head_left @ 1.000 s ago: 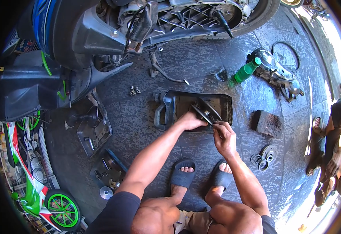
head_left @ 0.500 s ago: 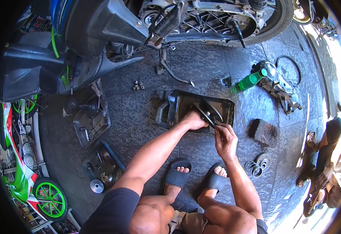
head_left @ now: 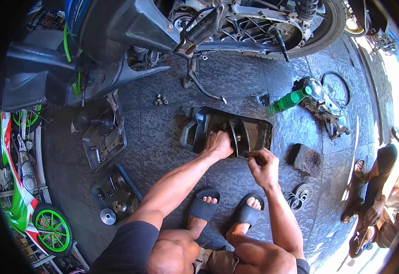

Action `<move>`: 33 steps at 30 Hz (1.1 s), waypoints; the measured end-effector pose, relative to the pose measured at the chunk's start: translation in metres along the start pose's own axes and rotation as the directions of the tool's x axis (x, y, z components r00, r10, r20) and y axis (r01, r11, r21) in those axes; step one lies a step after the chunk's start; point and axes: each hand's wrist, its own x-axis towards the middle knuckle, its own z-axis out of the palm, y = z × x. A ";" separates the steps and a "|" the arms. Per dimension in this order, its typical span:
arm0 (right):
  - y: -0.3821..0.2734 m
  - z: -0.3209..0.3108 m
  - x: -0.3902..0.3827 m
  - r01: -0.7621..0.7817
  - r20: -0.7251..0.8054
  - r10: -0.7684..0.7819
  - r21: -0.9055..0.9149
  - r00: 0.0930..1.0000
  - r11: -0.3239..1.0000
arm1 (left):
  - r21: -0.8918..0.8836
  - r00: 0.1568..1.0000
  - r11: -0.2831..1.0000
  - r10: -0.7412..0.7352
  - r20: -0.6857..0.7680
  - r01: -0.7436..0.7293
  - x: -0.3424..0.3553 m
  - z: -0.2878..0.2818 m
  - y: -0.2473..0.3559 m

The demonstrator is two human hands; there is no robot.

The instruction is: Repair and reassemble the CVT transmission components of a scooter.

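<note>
A pulley with two dark metal discs on a central shaft (head_left: 238,138) stands on edge over a black plastic tray (head_left: 264,131) on the floor. My left hand (head_left: 220,145) is closed round the pulley's left side, and its fingertips are hidden behind the disc. Close to the pulley's lower right edge, my right hand (head_left: 263,166) has its thumb and fingers pinched together. Something small and dark may be between those fingertips, but it is too small to name.
A scooter with an exposed engine case (head_left: 254,29) stands ahead. Around me lie a green bottle (head_left: 293,99), a metal cover (head_left: 322,107), a dark block (head_left: 305,157), rings (head_left: 294,201), small nuts (head_left: 161,99) and a parts tray (head_left: 102,148). Another person's hand (head_left: 375,210) shows at right.
The pulley has turned from a slant to nearly upright, with its discs more edge-on. My left hand has shifted slightly left, and my right fingers have come away from the disc's rim.
</note>
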 end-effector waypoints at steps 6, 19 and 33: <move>0.027 0.009 0.025 -0.017 -0.044 0.006 -0.240 0.999 0.971 | 0.029 0.981 0.990 -0.134 -0.143 0.140 -0.016 -0.008 -0.011; -0.019 -0.006 0.033 0.187 -0.015 -0.187 0.049 0.982 0.981 | 0.115 0.985 0.980 -0.151 -0.084 0.160 -0.013 -0.027 0.000; 0.012 0.025 0.024 0.202 0.066 -0.201 -0.007 0.977 0.979 | 0.046 0.968 0.967 -0.248 -0.035 0.250 -0.011 -0.033 -0.004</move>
